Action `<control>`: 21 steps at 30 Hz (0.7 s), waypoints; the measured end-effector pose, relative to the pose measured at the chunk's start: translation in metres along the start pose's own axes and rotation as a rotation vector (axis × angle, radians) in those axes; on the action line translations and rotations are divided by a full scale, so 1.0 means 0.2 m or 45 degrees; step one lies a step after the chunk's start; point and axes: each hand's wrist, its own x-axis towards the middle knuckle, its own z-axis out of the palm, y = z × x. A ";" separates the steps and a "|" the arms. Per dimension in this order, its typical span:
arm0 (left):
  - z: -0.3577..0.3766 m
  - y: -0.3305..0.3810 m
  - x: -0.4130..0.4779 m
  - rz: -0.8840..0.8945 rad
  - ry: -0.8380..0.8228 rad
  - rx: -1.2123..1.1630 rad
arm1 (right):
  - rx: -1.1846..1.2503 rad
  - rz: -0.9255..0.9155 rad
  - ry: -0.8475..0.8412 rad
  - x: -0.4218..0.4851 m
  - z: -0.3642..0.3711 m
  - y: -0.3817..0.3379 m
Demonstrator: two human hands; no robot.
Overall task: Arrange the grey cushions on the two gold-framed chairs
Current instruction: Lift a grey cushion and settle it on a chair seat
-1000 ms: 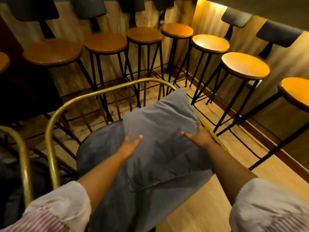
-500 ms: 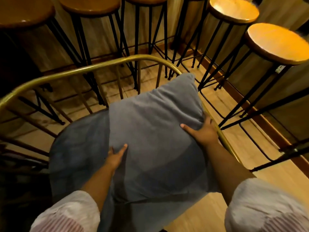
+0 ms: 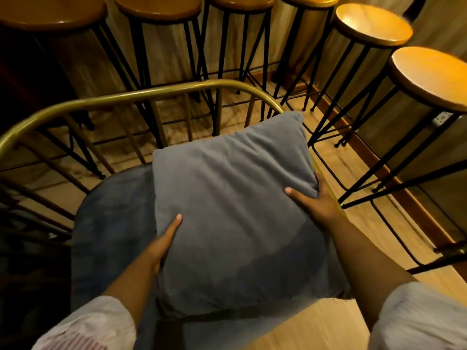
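Note:
A square grey cushion (image 3: pixel 235 203) lies tilted over the right side of a gold-framed chair (image 3: pixel 141 93), on top of the chair's darker grey seat pad (image 3: pixel 111 223). My left hand (image 3: pixel 164 241) grips the cushion's left edge, thumb on top and fingers hidden underneath. My right hand (image 3: pixel 313 200) holds the cushion's right edge near the chair's right arm, thumb on top. The curved gold backrest with its thin spindles runs behind the cushion. Only this one gold-framed chair shows fully.
Several wooden-topped bar stools (image 3: pixel 371 24) on black metal legs stand in a row along the wall behind and to the right of the chair. Wooden floor (image 3: pixel 328 322) shows at the lower right. The left side is dark.
The view has tipped down and closer to the chair. My left hand slid from the cushion's top to its left edge, and the cushion has shifted slightly right on the seat.

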 end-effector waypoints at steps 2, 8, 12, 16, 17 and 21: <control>-0.06 -0.01 -0.09 0.016 0.012 -0.056 | 0.077 -0.038 -0.029 -0.02 0.01 -0.02; -0.31 -0.03 -0.33 0.101 0.289 -0.112 | 0.216 -0.024 -0.200 -0.12 0.20 -0.07; -0.42 -0.07 -0.45 0.120 0.401 -0.147 | 0.243 0.004 -0.262 -0.16 0.30 -0.05; -0.44 -0.15 -0.52 0.188 0.482 -0.095 | 0.217 -0.013 -0.292 -0.21 0.33 0.01; -0.44 -0.17 -0.53 0.202 0.502 -0.080 | 0.220 -0.021 -0.297 -0.22 0.33 0.04; -0.42 -0.26 -0.58 0.246 0.518 -0.051 | 0.235 -0.028 -0.293 -0.26 0.32 0.12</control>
